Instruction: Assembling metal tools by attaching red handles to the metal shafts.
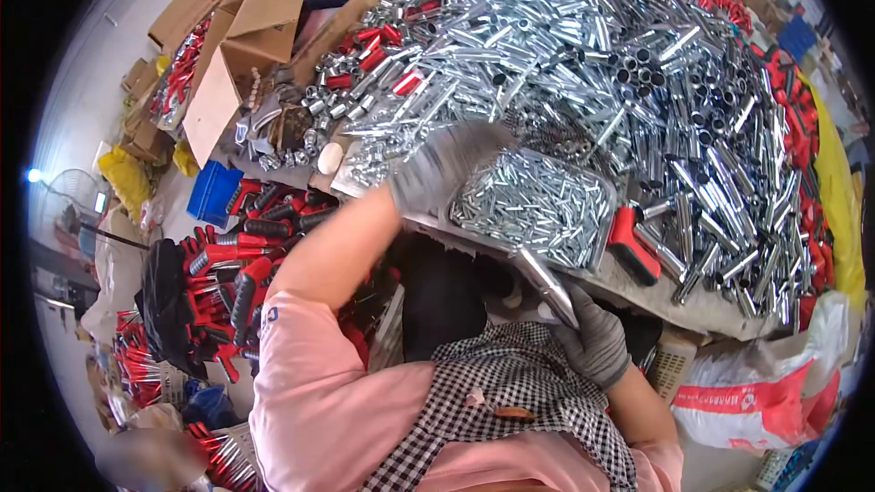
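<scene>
Metal tube [545, 284] in gloved right hand [594, 339]

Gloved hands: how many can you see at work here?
2. The left hand, blurred, reaches over a metal tray of small shiny pins. The right hand grips a metal tube near the lap. No others show.

One head-worn fisheye looks steeply down, close over the cluttered workbench [638, 287]

Brown cardboard boxes [251, 23] with open flaps stand at the upper left beside the metal heap; flattened cartons [141, 105] lie below them by the wall; a white plastic sack with a red printed panel [761, 396] slumps at the lower right.
</scene>
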A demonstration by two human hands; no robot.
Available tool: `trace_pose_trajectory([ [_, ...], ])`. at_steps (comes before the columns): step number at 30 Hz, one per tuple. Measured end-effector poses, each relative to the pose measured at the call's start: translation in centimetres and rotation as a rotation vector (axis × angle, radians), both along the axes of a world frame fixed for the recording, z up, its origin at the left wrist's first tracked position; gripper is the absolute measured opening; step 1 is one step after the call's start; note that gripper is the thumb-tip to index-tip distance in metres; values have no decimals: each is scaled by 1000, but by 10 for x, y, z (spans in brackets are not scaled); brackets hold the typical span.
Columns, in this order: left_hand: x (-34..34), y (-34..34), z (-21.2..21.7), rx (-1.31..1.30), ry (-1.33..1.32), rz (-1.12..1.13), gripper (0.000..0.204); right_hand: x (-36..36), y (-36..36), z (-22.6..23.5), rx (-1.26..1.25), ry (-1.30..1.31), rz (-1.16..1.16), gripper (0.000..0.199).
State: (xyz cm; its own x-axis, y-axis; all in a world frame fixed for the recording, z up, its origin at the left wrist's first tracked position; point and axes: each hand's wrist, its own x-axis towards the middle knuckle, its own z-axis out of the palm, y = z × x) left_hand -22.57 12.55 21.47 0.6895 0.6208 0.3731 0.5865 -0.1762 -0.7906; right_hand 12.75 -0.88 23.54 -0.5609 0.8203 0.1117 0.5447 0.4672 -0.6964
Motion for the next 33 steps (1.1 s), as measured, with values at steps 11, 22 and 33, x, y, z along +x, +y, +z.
trace_pose_trajectory([
  [11, -162, 168, -14, -786, -1193, 305, 48, 2, 7, -17, -540, 654, -25, 61],
  [22, -22, 6, 56, -1279, -2514, -880, 53, -6, -15, 1, -828, 885, 94, 68],
  [33, 77, -82, 68, -1835, -2146, -245, 42, 4, -39, 2, -805, 1060, 45, 62],
])
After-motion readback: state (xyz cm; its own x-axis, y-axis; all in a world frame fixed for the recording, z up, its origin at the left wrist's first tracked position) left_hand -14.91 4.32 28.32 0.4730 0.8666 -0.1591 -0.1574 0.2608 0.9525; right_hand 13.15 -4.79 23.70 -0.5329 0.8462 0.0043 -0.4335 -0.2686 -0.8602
